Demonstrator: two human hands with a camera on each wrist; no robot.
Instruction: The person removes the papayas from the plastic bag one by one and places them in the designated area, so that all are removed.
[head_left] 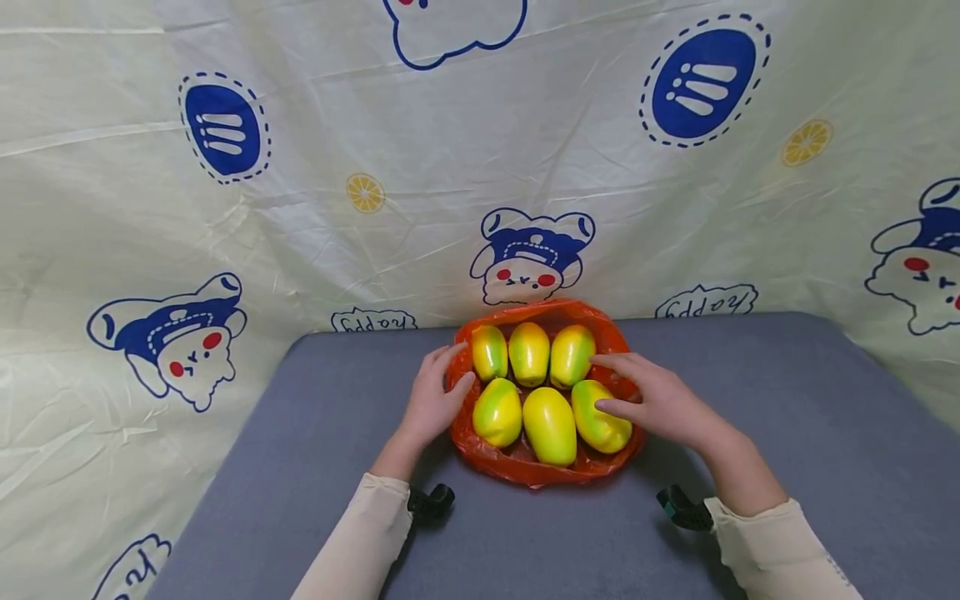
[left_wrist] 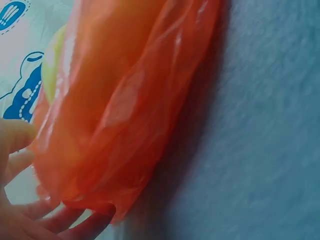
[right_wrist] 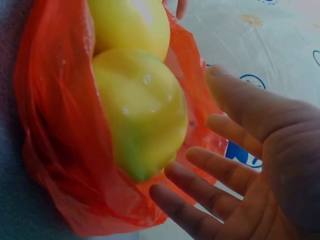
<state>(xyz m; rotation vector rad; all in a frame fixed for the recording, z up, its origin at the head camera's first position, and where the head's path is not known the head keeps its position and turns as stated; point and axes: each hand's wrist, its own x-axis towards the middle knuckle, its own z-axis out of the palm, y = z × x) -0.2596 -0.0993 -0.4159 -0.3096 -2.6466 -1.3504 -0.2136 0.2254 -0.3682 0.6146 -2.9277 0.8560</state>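
Note:
A red plastic bag (head_left: pixel 536 477), its mouth spread wide and its rim folded down, sits on the table with several yellow-green mangoes (head_left: pixel 550 427) lying inside in two rows. At the bag's left side is my left hand (head_left: pixel 435 396), its fingertips right at the red plastic (left_wrist: pixel 135 115) in the left wrist view. From the other side my right hand (head_left: pixel 663 400) reaches over the rim, thumb and fingers spread apart. The right wrist view shows those fingers extended close to the nearest mango (right_wrist: pixel 140 110), with nothing gripped between them.
A grey table (head_left: pixel 337 425) carries the bag near its back edge. Behind hangs a pale cloth (head_left: pixel 435 125) printed with cartoon figures and blue badges. Black wrist cameras (head_left: pixel 432 503) sit below the cream sleeves (head_left: pixel 772 542).

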